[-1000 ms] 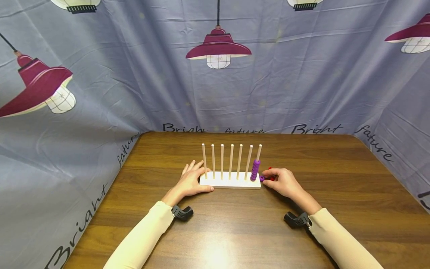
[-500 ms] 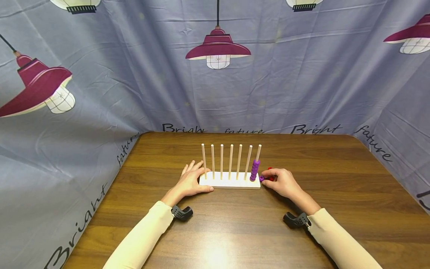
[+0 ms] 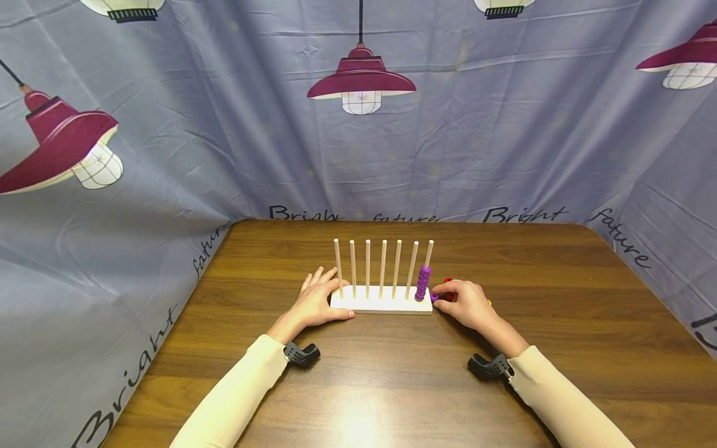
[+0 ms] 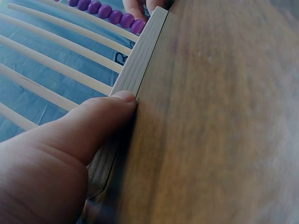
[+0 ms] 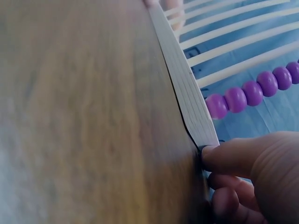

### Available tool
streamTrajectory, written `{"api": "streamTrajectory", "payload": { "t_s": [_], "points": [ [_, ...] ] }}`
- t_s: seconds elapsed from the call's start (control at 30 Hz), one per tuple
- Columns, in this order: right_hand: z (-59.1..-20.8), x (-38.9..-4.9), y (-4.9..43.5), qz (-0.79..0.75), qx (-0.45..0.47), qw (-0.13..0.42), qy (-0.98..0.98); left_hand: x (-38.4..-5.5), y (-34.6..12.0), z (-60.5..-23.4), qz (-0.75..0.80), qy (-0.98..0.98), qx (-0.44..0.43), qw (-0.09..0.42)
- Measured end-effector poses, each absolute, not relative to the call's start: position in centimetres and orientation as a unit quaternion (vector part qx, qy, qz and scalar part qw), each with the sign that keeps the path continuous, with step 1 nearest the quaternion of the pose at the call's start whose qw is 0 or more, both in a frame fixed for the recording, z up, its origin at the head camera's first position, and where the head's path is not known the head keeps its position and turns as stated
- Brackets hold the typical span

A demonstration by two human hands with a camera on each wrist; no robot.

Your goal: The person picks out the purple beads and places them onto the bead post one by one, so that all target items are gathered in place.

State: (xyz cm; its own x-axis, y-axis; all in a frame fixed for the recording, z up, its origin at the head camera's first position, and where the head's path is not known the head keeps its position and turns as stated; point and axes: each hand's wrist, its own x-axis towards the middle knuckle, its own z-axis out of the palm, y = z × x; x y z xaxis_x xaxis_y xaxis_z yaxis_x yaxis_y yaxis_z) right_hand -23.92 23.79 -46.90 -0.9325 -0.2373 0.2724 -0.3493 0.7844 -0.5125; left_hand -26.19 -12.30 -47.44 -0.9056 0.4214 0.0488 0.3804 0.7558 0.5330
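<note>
A white wooden base (image 3: 381, 306) carries a row of several upright pegs. Purple beads (image 3: 423, 284) are stacked on the rightmost peg; the other pegs hold none. My left hand (image 3: 317, 302) grips the base's left end, its thumb (image 4: 98, 122) along the front edge and its fingers behind. At the right end, my right hand (image 3: 466, 302) pinches a loose purple bead (image 3: 434, 298) between thumb and index finger. In the right wrist view the thumb (image 5: 229, 157) lies right at the base's corner, and that bead is hidden.
Red beads (image 3: 449, 297) lie just behind the right hand's fingers. A bit of yellow (image 3: 490, 303) shows beyond that hand's back. The brown wooden table (image 3: 386, 367) runs back to a printed grey-blue curtain (image 3: 465, 155).
The right hand has edged slightly left, nearer the base's end, and the yellow bit has come into sight behind it. The left hand and the base stay put.
</note>
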Motion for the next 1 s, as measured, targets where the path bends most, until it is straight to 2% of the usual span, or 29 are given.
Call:
{"api": "streamTrajectory", "payload": {
  "t_s": [0.27, 1.0],
  "points": [
    [-47.05, -24.0, 23.5, 0.281, 0.162, 0.115, -0.939, -26.23, -12.34, -47.51, 0.277, 0.936, 0.214, 0.038],
    [-47.08, -24.01, 23.33, 0.276, 0.171, 0.121, -0.938, -26.17, -12.36, -47.54, 0.28, 0.935, 0.217, 0.029]
  ]
}}
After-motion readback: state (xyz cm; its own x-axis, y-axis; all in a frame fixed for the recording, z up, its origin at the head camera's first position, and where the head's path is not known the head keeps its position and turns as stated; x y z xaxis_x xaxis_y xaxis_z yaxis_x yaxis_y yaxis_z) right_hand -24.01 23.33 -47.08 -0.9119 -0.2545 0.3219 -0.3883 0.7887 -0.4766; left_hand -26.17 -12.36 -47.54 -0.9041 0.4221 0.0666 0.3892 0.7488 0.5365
